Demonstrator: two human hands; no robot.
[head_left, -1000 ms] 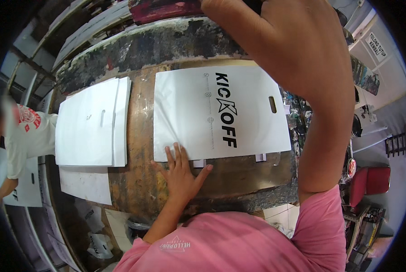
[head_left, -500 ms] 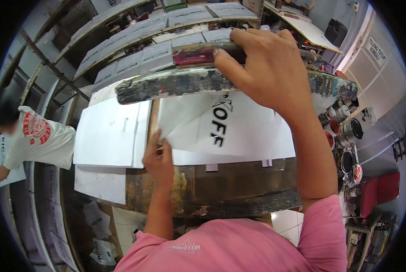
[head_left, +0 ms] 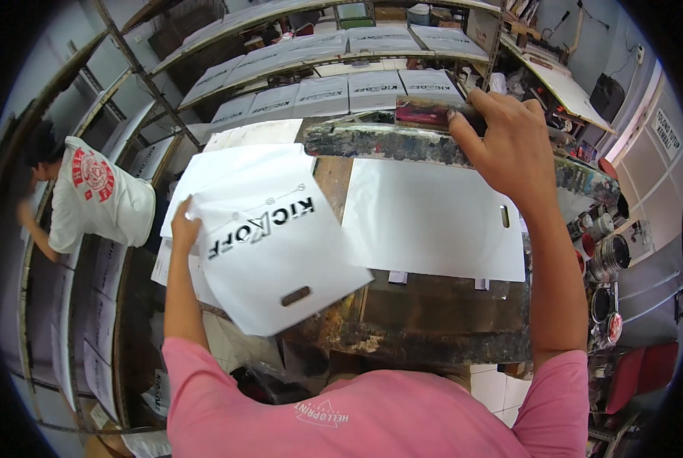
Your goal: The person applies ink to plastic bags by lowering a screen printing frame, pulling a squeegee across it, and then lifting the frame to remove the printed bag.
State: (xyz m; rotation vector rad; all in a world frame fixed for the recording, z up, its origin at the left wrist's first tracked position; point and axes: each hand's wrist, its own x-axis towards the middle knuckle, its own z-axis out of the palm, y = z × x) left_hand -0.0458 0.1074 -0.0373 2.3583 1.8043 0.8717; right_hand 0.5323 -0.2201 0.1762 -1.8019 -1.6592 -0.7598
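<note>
My left hand is closed on the edge of a white plastic bag with black printed lettering and an oval handle hole. The bag hangs tilted over the left part of the work table and its stack of white sheets. My right hand grips the raised, paint-crusted screen-printing frame. Beside my right thumb, a wooden block stained red, perhaps a squeegee, rests at the frame. Under the raised frame, an unprinted white bag with a handle hole at its right lies flat.
Racks with printed white bags stand beyond the table. At the left, a person in a white shirt works by more shelves. Paint cans crowd the right side, near a red chair. The stained table edge faces me.
My left hand has drawn the printed bag off to the left, uncovering a blank one beneath the frame. My right hand still holds the frame up. The view has shifted left.
</note>
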